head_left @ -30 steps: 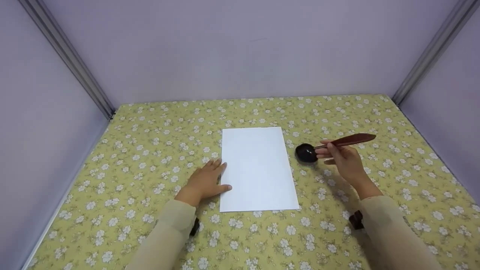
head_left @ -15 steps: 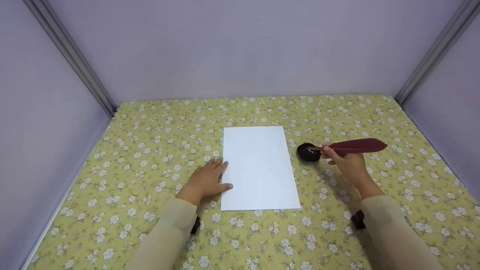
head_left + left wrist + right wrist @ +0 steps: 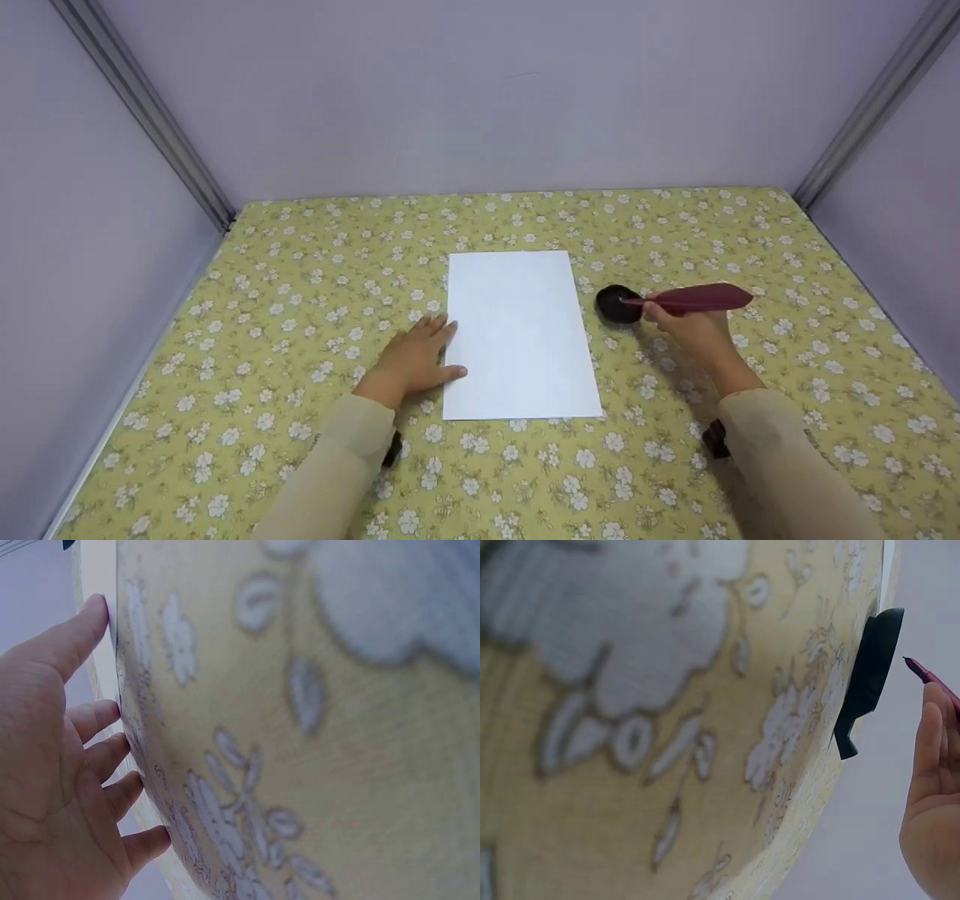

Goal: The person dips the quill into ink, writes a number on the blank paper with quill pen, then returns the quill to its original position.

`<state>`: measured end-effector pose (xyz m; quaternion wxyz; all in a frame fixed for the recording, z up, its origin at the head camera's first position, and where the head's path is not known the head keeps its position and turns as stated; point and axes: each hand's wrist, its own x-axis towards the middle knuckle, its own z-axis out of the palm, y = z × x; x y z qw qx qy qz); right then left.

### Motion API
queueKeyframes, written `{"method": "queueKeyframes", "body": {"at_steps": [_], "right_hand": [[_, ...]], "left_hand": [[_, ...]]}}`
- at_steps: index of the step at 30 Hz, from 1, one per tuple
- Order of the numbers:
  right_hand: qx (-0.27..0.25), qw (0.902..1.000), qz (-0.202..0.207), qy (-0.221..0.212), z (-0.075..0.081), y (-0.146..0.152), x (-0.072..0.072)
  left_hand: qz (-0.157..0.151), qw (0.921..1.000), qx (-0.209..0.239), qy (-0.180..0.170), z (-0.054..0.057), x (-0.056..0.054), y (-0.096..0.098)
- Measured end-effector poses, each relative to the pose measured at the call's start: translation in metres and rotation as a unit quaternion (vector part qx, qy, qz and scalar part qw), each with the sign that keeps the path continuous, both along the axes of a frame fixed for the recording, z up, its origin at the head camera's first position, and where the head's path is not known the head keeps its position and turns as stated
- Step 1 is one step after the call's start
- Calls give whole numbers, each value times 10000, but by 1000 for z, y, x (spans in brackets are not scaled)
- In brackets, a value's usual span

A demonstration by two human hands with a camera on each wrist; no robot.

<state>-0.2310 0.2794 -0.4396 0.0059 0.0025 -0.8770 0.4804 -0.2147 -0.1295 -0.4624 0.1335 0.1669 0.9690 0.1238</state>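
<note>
My right hand pinches a dark red feather quill pen near its lower end. The quill's vane points right, and its thin tip lies over a small round black dish in the head view. Seen from the right wrist, the pen's dark tip is just off the rim of the black dish, above it, not touching. My left hand lies spread at the left edge of a blank white sheet of paper, thumb and a fingertip over its edge. The left wrist view shows those fingers spread out.
A yellow floral cloth covers the table. Pale purple panels stand behind and at both sides, joined by grey metal posts. The dish stands to the right of the paper.
The quill has turned in my right fingers, its vane dropping and showing its broad side, its tip now over the dish. My left hand and the paper stay put.
</note>
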Motion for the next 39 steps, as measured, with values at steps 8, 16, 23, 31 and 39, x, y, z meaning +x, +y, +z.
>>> {"method": "queueKeyframes", "body": {"at_steps": [8, 16, 23, 31, 39], "right_hand": [[334, 9994, 76, -70, -4, 2, -3], [613, 9972, 7, -420, -3, 2, -3], [895, 9946, 108, -505, -2, 2, -2], [829, 9941, -1, -694, 4, 2, -2], [458, 9987, -190, 60, 16, 0, -8]], "left_hand": [[-23, 10000, -45, 54, 1, 0, 0], [-17, 10000, -15, 31, 2, -1, -1], [63, 10000, 28, -38, 0, -3, -1], [96, 9999, 56, -51, 0, -1, -1], [112, 9999, 68, -21, 1, 1, 1]]}}
